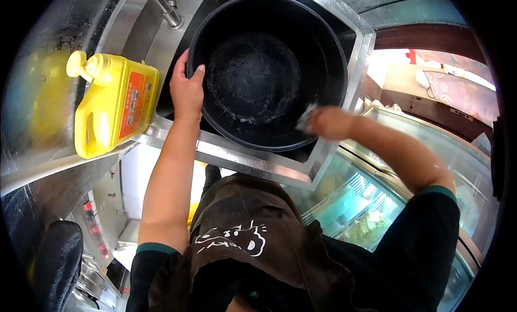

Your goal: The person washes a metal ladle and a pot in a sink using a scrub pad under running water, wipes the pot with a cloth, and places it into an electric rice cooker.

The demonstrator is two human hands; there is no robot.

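Observation:
A large round black pot [253, 75] rests in the metal sink [258, 164], its inner bottom wet and streaked. My left hand [187, 91] grips the pot's left rim, with the thumb at the edge and the fingers on the outer side. Over the lower right part of the rim is my right hand [329, 123], blurred by motion. Its fingers are closed on a silvery scrubber [307, 118], which is also smeared, so its exact kind is hard to make out.
A yellow pump jug [116, 104] with an orange label stands left of the sink. Behind it is a metal tap [171, 13]. To the right, a glass-topped display case [366, 199] holds greens. A dark-clothed limb [58, 263] shows at lower left.

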